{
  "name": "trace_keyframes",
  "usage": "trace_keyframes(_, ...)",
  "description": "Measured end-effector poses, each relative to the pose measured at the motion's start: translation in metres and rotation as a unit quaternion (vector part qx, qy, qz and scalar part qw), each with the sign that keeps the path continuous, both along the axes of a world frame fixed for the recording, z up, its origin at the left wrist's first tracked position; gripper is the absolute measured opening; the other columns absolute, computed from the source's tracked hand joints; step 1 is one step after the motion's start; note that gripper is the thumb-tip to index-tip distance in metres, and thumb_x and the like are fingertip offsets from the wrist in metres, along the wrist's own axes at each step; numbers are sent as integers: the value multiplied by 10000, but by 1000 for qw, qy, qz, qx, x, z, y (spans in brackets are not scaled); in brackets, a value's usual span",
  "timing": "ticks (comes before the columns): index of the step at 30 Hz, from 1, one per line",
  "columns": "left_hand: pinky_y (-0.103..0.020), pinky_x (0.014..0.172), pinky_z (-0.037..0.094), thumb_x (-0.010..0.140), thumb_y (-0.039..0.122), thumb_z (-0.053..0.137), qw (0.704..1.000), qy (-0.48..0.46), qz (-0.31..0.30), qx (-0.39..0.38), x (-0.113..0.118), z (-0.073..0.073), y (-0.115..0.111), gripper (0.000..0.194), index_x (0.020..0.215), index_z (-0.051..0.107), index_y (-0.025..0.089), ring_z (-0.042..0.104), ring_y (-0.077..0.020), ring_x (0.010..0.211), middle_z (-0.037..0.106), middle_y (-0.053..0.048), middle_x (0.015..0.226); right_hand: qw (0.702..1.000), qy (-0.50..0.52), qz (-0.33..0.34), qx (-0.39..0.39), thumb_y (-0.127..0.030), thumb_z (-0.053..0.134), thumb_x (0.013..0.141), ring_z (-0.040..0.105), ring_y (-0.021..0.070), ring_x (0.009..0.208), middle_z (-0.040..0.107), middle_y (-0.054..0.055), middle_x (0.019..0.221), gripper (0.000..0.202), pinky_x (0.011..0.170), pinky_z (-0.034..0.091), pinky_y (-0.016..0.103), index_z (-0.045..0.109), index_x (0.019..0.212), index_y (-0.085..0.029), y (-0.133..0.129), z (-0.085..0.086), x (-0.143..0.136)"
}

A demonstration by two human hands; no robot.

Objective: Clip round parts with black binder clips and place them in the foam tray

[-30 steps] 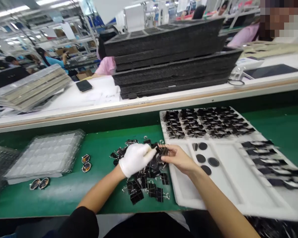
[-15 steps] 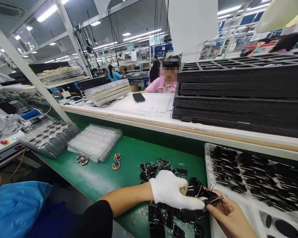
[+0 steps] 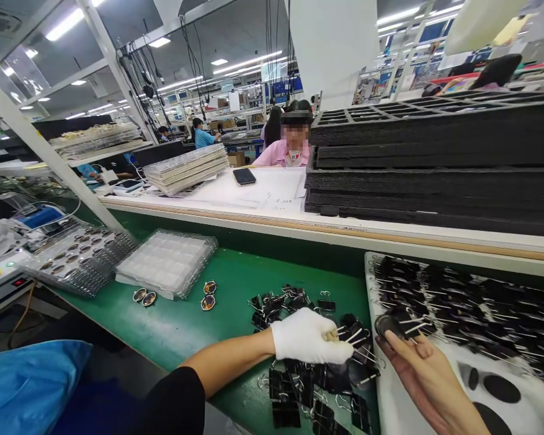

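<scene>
My left hand (image 3: 315,338), in a white glove with bare fingertips, is closed around a black binder clip (image 3: 353,331) over the green bench. Bare and to its right, my right hand (image 3: 428,368) pinches a round black piece (image 3: 387,326) with a binder clip on it, above the edge of a white tray (image 3: 372,338). The two hands are apart. Loose black binder clips (image 3: 285,386) lie below and behind my left hand. Rows of clipped black pieces (image 3: 471,308) fill the back of the tray, and flat black ovals (image 3: 501,388) lie nearer its front.
Oval metal-rimmed pieces (image 3: 208,302) and a clear plastic tray stack (image 3: 167,263) rest on the green bench (image 3: 240,272). Behind is a white shelf with a phone (image 3: 244,176) and black foam trays (image 3: 435,187). A person in pink (image 3: 272,153) sits beyond.
My hands have moved apart. The right one has gone to the tray side with the round black piece and clip; the left has drawn back slightly. The camera view has shifted a little.
</scene>
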State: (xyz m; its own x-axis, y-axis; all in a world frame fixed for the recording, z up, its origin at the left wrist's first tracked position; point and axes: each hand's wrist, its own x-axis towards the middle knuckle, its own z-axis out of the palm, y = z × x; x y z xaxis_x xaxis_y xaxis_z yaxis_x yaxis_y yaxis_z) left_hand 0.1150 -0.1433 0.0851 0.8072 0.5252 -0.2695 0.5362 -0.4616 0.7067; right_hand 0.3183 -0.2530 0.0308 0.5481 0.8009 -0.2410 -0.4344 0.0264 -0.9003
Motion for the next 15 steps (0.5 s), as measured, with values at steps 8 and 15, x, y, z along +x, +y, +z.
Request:
trace_keyframes(8,-239,540,292,859,512,621,999,-45,-9,-27,-1,-7,-8,436,623,443,192,386,-87,595,402,62,586,998,-1,52,28,-354,1009,556,574,116,530,489,-106,543,515,679,620,269,650,917,-279,0,17,-18)
trace_keyframes(15,-237,534,293,881,452,600,998,-43,-14,-53,-3,-2,-4,397,626,435,197,363,-83,573,402,68,591,993,29,108,20,-378,1015,567,705,177,819,733,-7,854,578,827,594,310,626,974,-247,0,15,-16)
